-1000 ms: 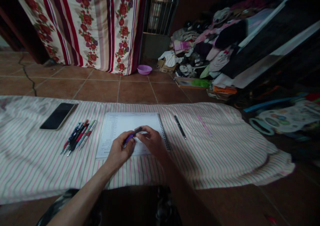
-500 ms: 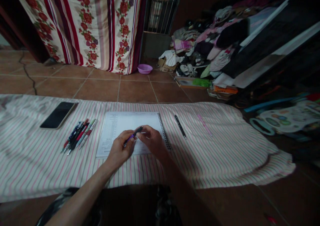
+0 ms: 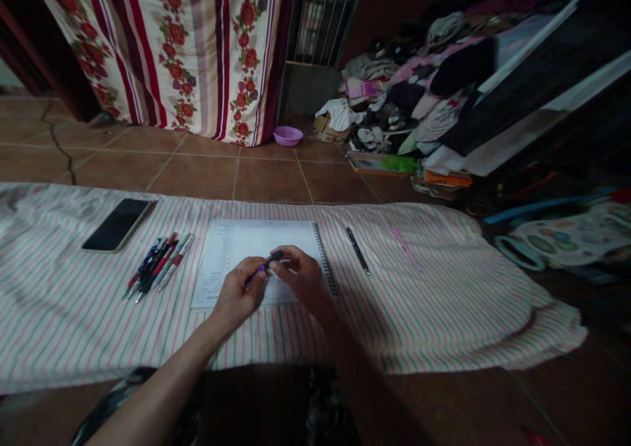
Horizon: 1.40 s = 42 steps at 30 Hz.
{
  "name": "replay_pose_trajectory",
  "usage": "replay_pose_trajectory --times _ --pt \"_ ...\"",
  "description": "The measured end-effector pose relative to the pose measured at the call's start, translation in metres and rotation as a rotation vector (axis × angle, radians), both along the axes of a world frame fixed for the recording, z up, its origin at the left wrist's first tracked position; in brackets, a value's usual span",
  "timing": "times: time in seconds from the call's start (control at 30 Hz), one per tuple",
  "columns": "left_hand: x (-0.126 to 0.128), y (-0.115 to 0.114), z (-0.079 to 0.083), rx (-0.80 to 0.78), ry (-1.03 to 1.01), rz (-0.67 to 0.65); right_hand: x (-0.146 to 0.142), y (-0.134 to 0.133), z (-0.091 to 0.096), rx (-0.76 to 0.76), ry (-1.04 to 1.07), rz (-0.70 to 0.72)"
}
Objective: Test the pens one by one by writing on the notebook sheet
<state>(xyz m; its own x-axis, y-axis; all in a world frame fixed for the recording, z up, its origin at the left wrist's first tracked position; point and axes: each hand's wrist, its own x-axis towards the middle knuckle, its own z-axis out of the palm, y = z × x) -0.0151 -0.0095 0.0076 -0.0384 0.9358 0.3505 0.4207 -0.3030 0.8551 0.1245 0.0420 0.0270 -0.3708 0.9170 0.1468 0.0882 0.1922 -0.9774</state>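
Over a spiral notebook [image 3: 266, 232], both my hands grip one dark pen [image 3: 263, 268] with a purple part along its barrel. My left hand [image 3: 241, 288] is closed round its lower left portion. The fingers of my right hand [image 3: 300, 275] pinch the black end at the upper right. The pen is tilted, its ends partly hidden by fingers. To the right of the notebook lies a black pen [image 3: 357, 251], and farther right a thin pink pen-like stick [image 3: 406, 249]. Left of the notebook, several pens [image 3: 158, 262] lie in a bunch.
A smartphone [image 3: 117, 224] lies at the left on the striped cloth [image 3: 444, 288]. Beyond the cloth is a tiled floor [image 3: 197, 170] with a purple basin [image 3: 288, 136] by the floral curtain [image 3: 207, 58]. Heaped clothes [image 3: 394, 91] stand at the back right.
The view has shifted slightly, so everything sits a few pixels over. Both hands keep their hold on the pen, with no clear movement.
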Motion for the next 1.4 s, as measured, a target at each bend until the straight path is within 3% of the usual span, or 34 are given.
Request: replay_pose_trajectory --times 0.33,0.8,1.4 --pt "-0.003 -0.001 -0.003 0.064 0.082 0.012 0.0 0.0 -0.001 -0.038 0.028 0.022" --pt "-0.01 -0.003 -0.005 0.051 0.42 0.063 0.005 -0.002 -0.001 0.178 -0.211 -0.043" --pt "-0.011 -0.006 -0.006 0.081 0.554 0.036 0.007 -0.003 -0.005 0.44 -0.478 -0.041"
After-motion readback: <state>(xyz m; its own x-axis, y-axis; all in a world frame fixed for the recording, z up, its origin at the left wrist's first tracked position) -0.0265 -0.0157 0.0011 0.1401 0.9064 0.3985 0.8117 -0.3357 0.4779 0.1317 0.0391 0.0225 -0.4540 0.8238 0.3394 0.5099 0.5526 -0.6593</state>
